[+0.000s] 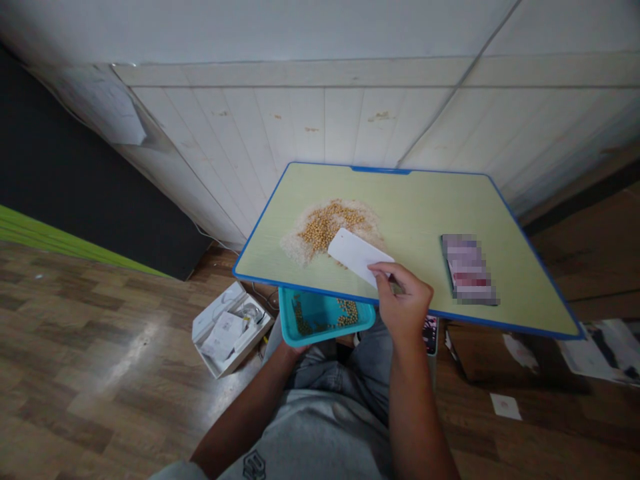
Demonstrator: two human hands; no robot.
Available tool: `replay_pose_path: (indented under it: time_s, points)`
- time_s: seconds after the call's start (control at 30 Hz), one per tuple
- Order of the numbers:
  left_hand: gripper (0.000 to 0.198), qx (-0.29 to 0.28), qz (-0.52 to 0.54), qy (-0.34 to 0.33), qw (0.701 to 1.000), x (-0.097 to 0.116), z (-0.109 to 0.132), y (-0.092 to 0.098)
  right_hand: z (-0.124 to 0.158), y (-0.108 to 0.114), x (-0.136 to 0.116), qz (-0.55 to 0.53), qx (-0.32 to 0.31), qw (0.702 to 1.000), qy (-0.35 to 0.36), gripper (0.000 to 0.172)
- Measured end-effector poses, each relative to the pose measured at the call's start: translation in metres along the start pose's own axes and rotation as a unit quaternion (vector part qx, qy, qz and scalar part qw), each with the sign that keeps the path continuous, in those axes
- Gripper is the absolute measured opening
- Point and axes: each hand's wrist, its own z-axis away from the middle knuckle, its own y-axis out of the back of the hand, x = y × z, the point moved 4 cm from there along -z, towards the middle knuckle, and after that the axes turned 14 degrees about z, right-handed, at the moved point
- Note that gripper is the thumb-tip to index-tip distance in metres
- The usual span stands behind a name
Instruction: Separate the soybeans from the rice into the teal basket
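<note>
yellow beans (320, 230) spread among pale grains (297, 250) on the left half of the table (415, 207), ahead and to the left of the right hand (403, 293), the nearer of the two. white card (360, 255) pinched between right thumb and fingers, long axis slanting from hand to beans. left hand (297, 348) mostly hidden beneath the teal tray (320, 338); cannot tell whether curled or flat. pale yellow tabletop, blue-rimmed; white panelled wall (300, 127) behind, wood floor (100, 400) and open white box (243, 355) leftward.
</note>
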Motion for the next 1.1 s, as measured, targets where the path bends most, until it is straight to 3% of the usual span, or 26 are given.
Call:
replay_pose_path:
  time_s: [0.33,0.63,0.93,1.1]
  points:
    - [0.064,0.009,0.014,-0.014,1.000,0.000,0.000,-0.002,0.001,-0.001,-0.002,-0.013,-0.020,1.000,0.000,0.023]
    - [0.066,0.063,-0.003,-0.025,0.998,-0.002,0.016,-0.023,0.000,-0.001,-0.005,-0.023,-0.036,0.999,0.008,0.025]
    - [0.063,0.081,0.006,-0.015,0.997,-0.002,0.010,-0.019,-0.004,-0.006,-0.011,-0.045,-0.050,0.997,0.026,0.029]
    - [0.067,0.050,0.034,-0.024,0.998,0.002,0.002,0.000,-0.008,-0.013,-0.017,-0.072,-0.068,0.995,0.034,0.029]
